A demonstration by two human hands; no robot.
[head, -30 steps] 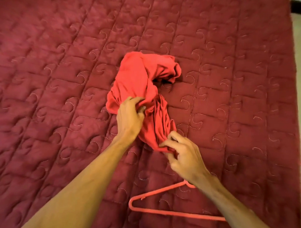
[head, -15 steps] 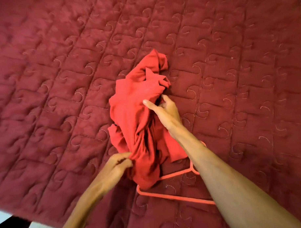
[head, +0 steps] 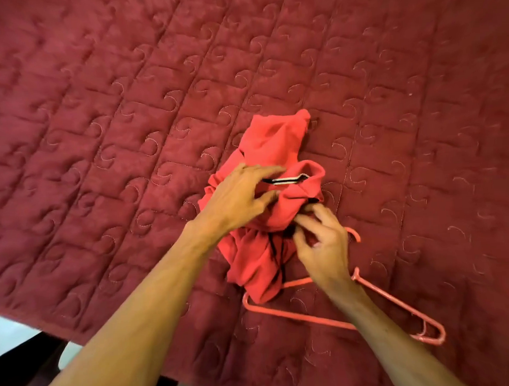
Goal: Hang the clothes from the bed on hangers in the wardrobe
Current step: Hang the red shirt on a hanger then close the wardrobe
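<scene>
maroon quilted bedspread (head: 129, 110); pale floor (head: 10, 331) at lower-left edge.

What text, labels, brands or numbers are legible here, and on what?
None readable.
Red garment: no print shows; no readable tag.
Striped band at its opening: black-and-white stripes, not lettering.
Hanger: no marking visible.
Bedspread: stitched swirls only, no letters.

A bedroom: quilted maroon bedspread (head: 130, 139) (swirl-stitched) covering bed.
</scene>
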